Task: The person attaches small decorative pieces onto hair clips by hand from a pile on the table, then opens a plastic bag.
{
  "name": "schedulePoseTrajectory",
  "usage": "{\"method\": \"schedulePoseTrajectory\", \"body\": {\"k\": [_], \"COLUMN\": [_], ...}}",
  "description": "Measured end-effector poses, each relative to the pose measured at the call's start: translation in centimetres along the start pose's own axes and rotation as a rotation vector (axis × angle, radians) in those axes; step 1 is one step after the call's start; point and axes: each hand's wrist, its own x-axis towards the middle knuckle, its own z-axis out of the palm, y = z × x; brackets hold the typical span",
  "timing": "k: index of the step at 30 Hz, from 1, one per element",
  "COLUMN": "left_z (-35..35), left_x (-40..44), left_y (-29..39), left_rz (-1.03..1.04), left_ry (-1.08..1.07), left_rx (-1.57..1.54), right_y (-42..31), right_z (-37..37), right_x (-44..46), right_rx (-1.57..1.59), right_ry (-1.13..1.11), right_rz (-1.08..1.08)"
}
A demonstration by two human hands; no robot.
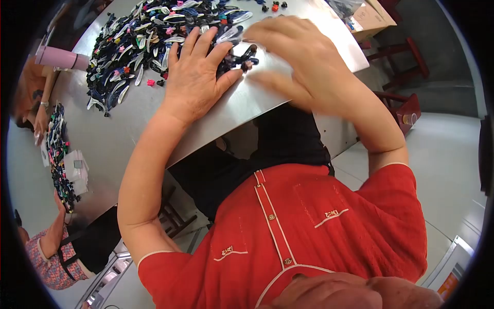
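No readable text, labels, brands, numbers or signs.

There were two hands, one left hand [193, 80] and one right hand [309, 62]; one tabletop [128, 118]; one large heap [123, 56] and one smaller heap [60, 154], their hair clips too numerous to count; and one pink tumbler [57, 57].

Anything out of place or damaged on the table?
Minor: a pink piece lies apart from the pile, near the left hand; an orange piece also sits off it, up top. Probably strays. No damage visible.
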Motion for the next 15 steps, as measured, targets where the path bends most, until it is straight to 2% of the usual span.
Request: {"method": "schedulePoseTrajectory", "body": {"k": [2,3,5,9,11,13,15], "left_z": [0.0,0.3,0.9,2.6,3.3,3.5,2.8], "left_x": [-0.4,-0.4,0.1,3.0,4.5,5.2,4.6], "left_y": [-0.2,-0.4,-0.7,-2.4,-3.5,-3.9,-3.6], "left_rz": [-0.076,-0.083,-0.100,-0.134,-0.165,-0.180,-0.192], "left_ry": [0.009,0.017,0.027,0.066,0.076,0.072,0.038], "left_rx": [0.027,0.030,0.058,0.142,0.178,0.158,0.112], "right_y": [5.0,6.9,9.5,11.1,12.1,13.0,14.3], "right_z": [4.8,6.2,7.9,8.5,8.5,7.1,5.9], "right_x": [-0.6,-0.8,-0.6,3.0,4.3,5.7,7.1], "right_rx": [-0.356,-0.358,-0.423,-0.384,-0.572,-0.595,0.051], "right_ry": [0.100,0.101,-0.035,-0.098,-0.272,-0.217,-0.152], "right_rz": [0.172,0.161,0.216,0.244,-0.008,-0.097,0.443]}}
